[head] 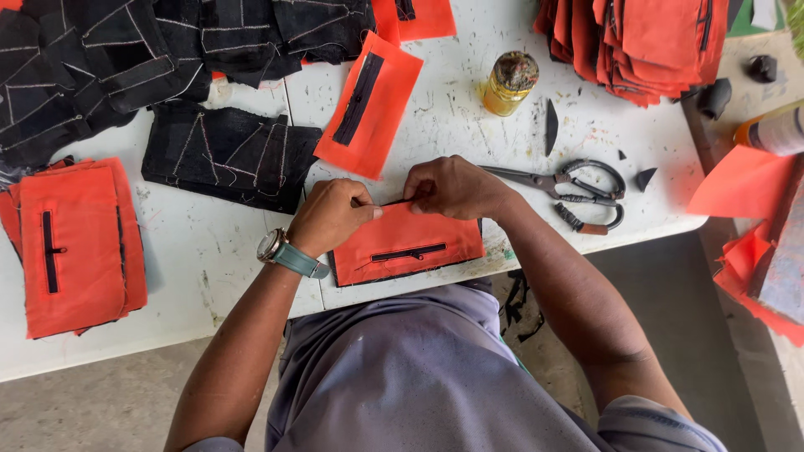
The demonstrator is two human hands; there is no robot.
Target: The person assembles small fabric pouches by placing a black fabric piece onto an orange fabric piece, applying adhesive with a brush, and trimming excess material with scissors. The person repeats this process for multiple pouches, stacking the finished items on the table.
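Note:
An orange fabric panel (410,243) with a black zipper slot and black backing lies at the near edge of the white table (209,251). My left hand (331,216), with a watch on its wrist, pinches the panel's far edge. My right hand (452,188) pinches the same edge just to the right, fingertips almost touching the left hand's. Both hands grip the fabric's upper edge.
Large black scissors (578,188) lie right of my right hand. A small glass jar of yellow liquid (507,84) stands behind. Another orange zipper panel (368,105) lies beyond my hands. Stacks of orange panels (79,247) (636,42) sit left and far right; black fabric pieces (230,155) cover the far left.

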